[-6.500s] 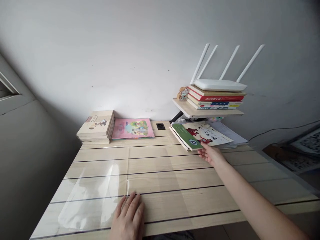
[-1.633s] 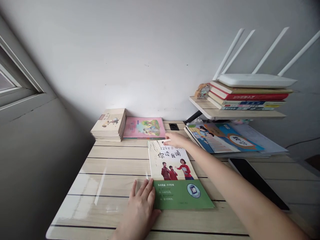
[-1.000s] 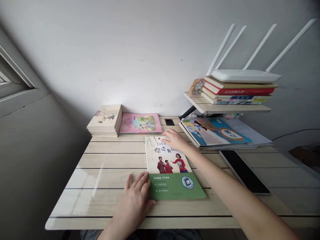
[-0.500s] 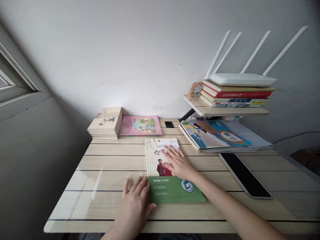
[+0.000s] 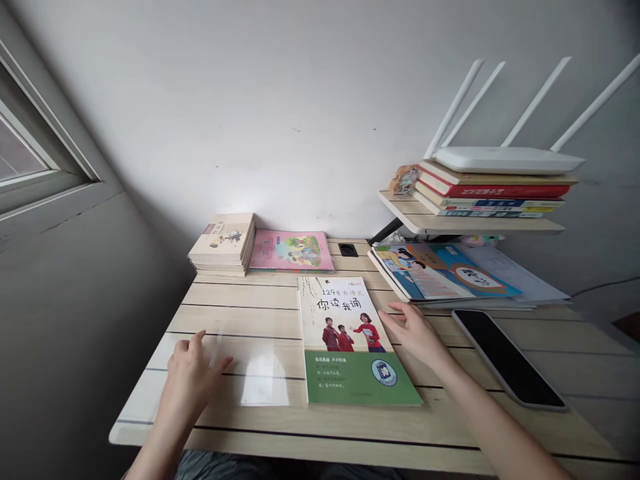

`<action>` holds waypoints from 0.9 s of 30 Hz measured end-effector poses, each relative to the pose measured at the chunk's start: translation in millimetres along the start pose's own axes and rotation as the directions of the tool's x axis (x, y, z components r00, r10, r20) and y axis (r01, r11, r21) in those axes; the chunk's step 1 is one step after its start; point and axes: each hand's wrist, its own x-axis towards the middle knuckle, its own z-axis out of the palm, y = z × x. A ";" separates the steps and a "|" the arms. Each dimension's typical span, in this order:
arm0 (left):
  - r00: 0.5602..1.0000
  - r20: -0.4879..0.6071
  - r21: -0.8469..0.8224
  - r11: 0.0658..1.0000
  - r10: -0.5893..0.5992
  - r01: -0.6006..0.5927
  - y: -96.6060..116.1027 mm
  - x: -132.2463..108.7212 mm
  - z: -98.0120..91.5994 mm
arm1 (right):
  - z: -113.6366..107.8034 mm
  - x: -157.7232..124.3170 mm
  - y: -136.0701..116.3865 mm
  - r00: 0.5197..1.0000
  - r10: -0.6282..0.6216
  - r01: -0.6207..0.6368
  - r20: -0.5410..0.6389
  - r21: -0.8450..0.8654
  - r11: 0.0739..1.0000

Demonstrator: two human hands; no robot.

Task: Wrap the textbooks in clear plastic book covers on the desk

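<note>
A white and green book (image 5: 345,333) with people and Chinese characters on its cover lies flat on the desk. Left of it stretches a sheet of clear plastic film (image 5: 265,373), showing glare. My left hand (image 5: 193,370) is at the film's left edge, thumb apart from the curled fingers; whether it touches the film I cannot tell. Close to the book's right edge is my right hand (image 5: 413,330), fingers loosely bent and apart, holding nothing.
A phone (image 5: 510,360) lies on the right. Behind are textbooks (image 5: 450,270), a pink book (image 5: 290,251) and a stack of small books (image 5: 223,243). On a raised shelf (image 5: 475,224), a white router (image 5: 505,160) with antennas tops more books. A socket (image 5: 348,250) sits near the wall.
My left hand has moved left, away from the book's edge. My right hand has come off the cover to the book's right side. The view has shifted slightly left.
</note>
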 end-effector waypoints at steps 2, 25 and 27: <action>1.000 0.002 0.004 1.000 -0.012 0.012 6.4 -3.7 0.0 | -0.4 -6.5 3.4 0.998 0.043 -0.041 0.054 -0.038 0.998; 0.999 0.003 0.241 0.970 -0.044 0.042 51.7 -19.8 -6.9 | 6.6 -22.8 -44.3 0.976 0.103 -0.006 0.190 -0.453 0.892; 0.999 0.010 0.207 0.977 -0.053 0.050 52.0 -17.9 -5.1 | 6.1 -19.9 -44.8 0.966 0.126 -0.012 0.224 -0.448 0.894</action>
